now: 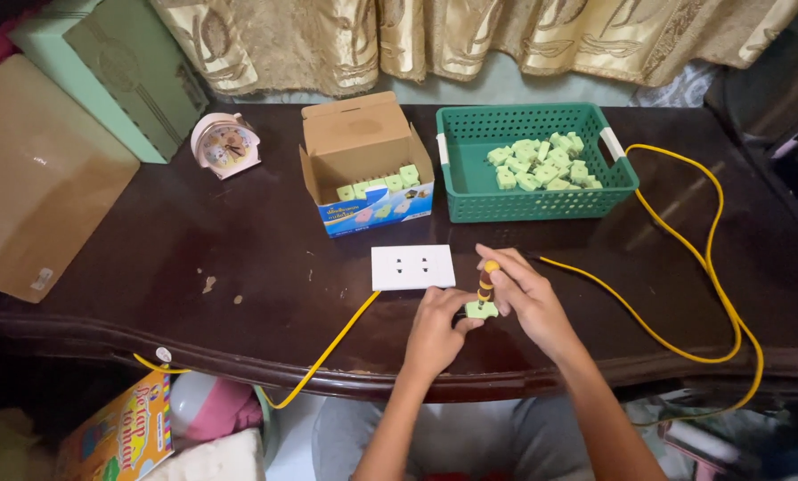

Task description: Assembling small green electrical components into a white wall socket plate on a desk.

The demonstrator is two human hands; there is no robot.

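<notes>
— What do we have at our fingertips?

— Our left hand (435, 328) pinches a small green plug piece (481, 310) flat on the table (265, 267), near its front edge. Our right hand (528, 298) curls its fingers around a yellow-banded screwdriver (486, 281), held upright with its tip on the piece.

— And around them?

— Just behind sits a white socket plate (412, 266) on a yellow cable (684, 267). Toward the back edge stand a green basket (541, 200) of like pieces and an open cardboard box (363, 160).
</notes>
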